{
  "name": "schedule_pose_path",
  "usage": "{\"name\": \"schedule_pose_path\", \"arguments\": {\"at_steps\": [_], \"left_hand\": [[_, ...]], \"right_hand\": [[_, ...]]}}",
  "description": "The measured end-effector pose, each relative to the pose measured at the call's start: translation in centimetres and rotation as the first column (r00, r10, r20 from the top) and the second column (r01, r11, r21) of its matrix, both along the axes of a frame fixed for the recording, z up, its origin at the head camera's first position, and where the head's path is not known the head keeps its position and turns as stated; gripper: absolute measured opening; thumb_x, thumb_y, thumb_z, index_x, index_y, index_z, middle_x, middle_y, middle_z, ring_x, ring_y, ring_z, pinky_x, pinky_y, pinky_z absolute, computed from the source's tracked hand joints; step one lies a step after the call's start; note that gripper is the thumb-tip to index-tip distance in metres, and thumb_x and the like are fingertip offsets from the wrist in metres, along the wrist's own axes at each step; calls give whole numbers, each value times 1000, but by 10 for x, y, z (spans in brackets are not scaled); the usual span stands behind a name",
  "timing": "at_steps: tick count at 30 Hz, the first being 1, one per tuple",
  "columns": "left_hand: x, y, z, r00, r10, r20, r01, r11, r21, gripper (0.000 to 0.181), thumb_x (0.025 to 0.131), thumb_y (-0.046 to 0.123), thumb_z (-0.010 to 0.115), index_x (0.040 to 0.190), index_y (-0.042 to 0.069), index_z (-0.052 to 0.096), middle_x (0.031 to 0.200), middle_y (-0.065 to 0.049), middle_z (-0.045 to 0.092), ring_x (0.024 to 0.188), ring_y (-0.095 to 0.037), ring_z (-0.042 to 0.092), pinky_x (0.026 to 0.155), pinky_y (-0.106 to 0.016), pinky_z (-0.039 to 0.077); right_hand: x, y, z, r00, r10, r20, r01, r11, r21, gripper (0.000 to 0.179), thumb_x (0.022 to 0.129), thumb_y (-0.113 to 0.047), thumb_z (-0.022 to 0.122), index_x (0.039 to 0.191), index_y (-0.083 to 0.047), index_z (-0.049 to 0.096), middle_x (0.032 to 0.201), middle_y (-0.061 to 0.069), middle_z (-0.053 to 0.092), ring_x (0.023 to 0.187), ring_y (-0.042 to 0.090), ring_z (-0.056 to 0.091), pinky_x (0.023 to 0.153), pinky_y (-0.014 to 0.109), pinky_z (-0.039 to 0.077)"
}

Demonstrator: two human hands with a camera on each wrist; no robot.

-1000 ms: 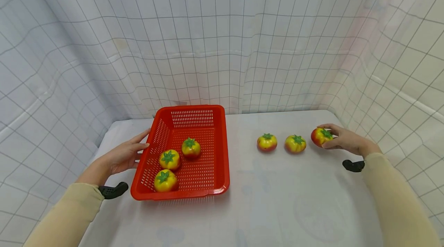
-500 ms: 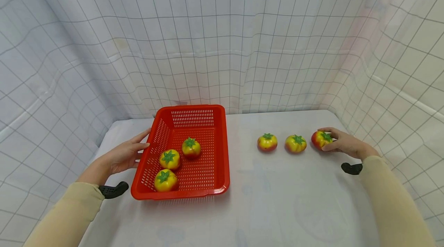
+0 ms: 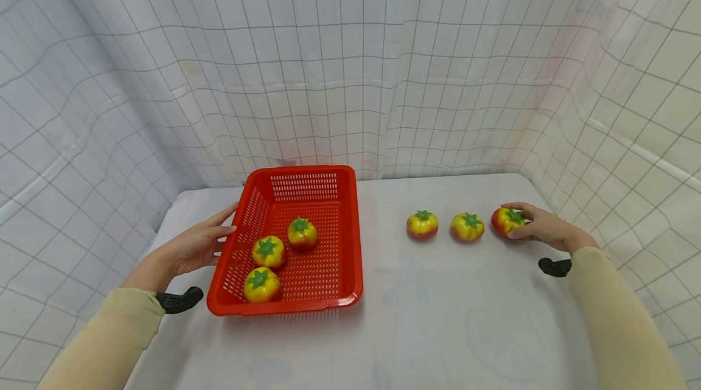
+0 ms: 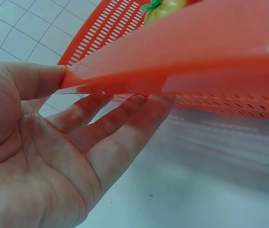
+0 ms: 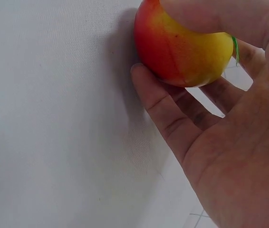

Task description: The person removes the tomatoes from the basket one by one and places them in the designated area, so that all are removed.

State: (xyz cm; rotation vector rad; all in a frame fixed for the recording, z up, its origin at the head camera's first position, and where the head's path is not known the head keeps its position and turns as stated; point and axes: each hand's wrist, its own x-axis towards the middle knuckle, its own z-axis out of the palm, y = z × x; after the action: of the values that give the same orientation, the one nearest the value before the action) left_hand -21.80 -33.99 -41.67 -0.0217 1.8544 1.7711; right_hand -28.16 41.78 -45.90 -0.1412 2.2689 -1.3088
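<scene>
In the head view my right hand (image 3: pixel 547 229) holds a red-and-yellow tomato (image 3: pixel 504 221) with a green leafy top at the right end of a row. The right wrist view has the thumb on one side of that tomato (image 5: pixel 182 52) and fingers curved around the other, close to the white surface. Two similar tomatoes lie to its left, a middle tomato (image 3: pixel 467 228) and a left tomato (image 3: pixel 422 226). My left hand (image 3: pixel 194 247) touches the left side of a red basket (image 3: pixel 350 256); in the left wrist view its thumb meets the rim (image 4: pixel 125 80), the straight fingers reaching beneath.
Inside the basket sit a far tomato (image 3: pixel 302 234), a middle tomato (image 3: pixel 269 252) and a near tomato (image 3: pixel 261 286), on its left half. White table cloth (image 3: pixel 438 317) lies under everything. A white gridded curtain (image 3: pixel 350 73) encloses the back and both sides.
Over the last second my right hand has shifted slightly toward me and left, and its tomato sits a little lower. The left hand, the basket and the other tomatoes have not visibly moved.
</scene>
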Motion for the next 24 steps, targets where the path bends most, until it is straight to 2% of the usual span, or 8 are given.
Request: {"name": "schedule_pose_path", "arguments": {"at_steps": [17, 24], "left_hand": [[0, -1, -1, 1000, -5, -6, 5, 1000, -5, 74, 111, 29, 44, 164, 35, -7, 165, -26, 16, 119, -29, 61, 95, -52, 55], [-1, -1, -2, 1000, -3, -7, 3, 1000, -8, 74, 111, 30, 44, 164, 35, -7, 165, -26, 16, 118, -29, 61, 94, -52, 55]], "right_hand": [[3, -2, 1, 1000, 15, 18, -15, 1000, -9, 86, 93, -16, 74, 162, -7, 21, 158, 32, 15, 134, 42, 32, 96, 25, 48], [3, -1, 0, 1000, 17, 14, -18, 1000, 10, 89, 93, -18, 74, 163, -9, 19, 159, 33, 13, 136, 44, 30, 103, 37, 46]]}}
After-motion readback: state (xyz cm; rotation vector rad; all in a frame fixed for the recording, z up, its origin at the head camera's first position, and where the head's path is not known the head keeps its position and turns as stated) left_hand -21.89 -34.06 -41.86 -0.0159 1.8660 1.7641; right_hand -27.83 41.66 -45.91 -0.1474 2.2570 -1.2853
